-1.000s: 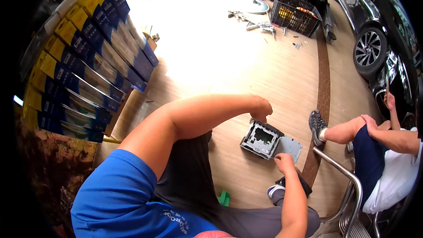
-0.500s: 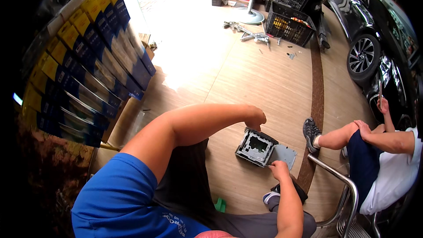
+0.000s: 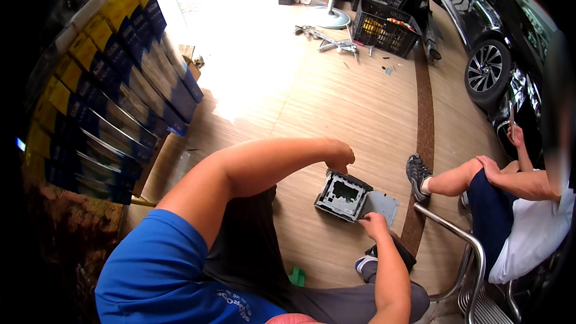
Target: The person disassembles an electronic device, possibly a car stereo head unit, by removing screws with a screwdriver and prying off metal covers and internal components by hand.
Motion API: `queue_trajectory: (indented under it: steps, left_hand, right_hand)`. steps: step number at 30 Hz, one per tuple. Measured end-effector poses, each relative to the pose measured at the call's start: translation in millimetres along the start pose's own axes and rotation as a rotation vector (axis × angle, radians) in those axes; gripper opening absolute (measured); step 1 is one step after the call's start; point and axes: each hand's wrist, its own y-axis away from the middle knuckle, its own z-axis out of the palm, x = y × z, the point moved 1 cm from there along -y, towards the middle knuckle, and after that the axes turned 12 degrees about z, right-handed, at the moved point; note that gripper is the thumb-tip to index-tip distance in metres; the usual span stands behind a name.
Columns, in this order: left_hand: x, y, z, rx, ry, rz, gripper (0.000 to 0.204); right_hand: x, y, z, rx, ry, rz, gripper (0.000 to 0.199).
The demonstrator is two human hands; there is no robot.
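A small grey metal case (image 3: 343, 195) with an open top sits on the wooden floor, its flat grey side panel (image 3: 382, 205) folded out to the right. My left hand (image 3: 339, 157) is closed in a fist at the case's upper left corner, touching its rim. My right hand (image 3: 374, 224) rests on the lower edge where case and panel meet, fingers curled. What either hand pinches is too small to tell. My dark-trousered legs lie below the case.
A stack of blue and yellow boxes (image 3: 102, 84) lines the left. Another person (image 3: 510, 204) sits at the right on a metal chair (image 3: 462, 264), one shoe (image 3: 417, 174) near the case. Black crates (image 3: 384, 21), scattered tools (image 3: 330, 39), a fan stand and a dark car (image 3: 498, 54) lie beyond.
The view has drifted slightly, so the case and hands sit a little lower. My hands keep the same places on the case. The seated person has shifted slightly.
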Motion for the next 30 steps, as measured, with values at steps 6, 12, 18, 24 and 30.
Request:
queue_trajectory:
  steps: [6, 12, 18, 24, 30]
  left_hand:
    - [-3, -3, 2, 0.003, -0.012, 0.004, 0.043]
    - [-7, -6, 6, 0.028, -0.005, -0.005, 0.043]
    - [-6, -6, 2, -0.014, -0.009, 0.023, 0.044]
    - [-5, -4, 2, -0.005, -0.003, 0.021, 0.043]
    - [-7, -7, 3, -0.023, -0.002, 0.001, 0.042]
  right_hand:
    - [-2, -4, -5, -0.131, 0.183, 0.178, 0.033]
    - [-1, -1, -1, -0.006, 0.141, -0.002, 0.025]
    - [1, -3, 4, -0.087, 0.019, 0.004, 0.023]
    - [-9, 0, -1, -0.021, -0.009, 0.026, 0.023]
    - [-4, -7, 0, -0.083, 0.168, 0.091, 0.023]
